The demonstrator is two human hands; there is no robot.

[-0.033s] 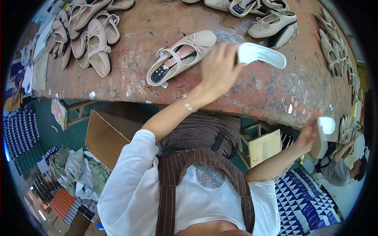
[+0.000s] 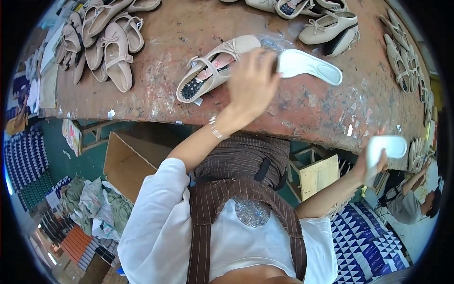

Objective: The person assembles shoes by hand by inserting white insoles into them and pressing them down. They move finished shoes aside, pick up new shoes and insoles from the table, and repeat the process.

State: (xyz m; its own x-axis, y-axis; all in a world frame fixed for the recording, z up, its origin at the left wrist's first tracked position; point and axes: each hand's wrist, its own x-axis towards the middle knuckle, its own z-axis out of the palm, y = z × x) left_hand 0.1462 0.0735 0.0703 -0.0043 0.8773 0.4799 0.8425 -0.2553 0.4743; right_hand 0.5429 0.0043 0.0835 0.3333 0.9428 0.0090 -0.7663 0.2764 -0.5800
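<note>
My left hand [image 2: 251,81] is over the table beside the toe of a beige strap shoe [image 2: 206,79], covering part of it. Its fingers look apart and hold nothing I can see, though they are slightly blurred. Inside the shoe, a dark patterned footbed and a pink patch show. Just right of these fingers a white insole [image 2: 314,67] lies on the table. Out at the right, past the table's near edge, my right hand [image 2: 372,163] is closed on another white insole [image 2: 391,145], its thumb pressed on the surface.
Beige shoes lie in a pile [image 2: 116,52] at the left of the worn table [image 2: 163,40], with more at the back [image 2: 328,28] and far right [image 2: 402,61]. Below the edge stand a cardboard box [image 2: 125,154] and a wooden stool [image 2: 319,177]. Another person [image 2: 406,203] is at the right.
My left hand has moved left, away from the insole on the table, which has shifted slightly left. The insole in my right hand has turned, showing more of its white face.
</note>
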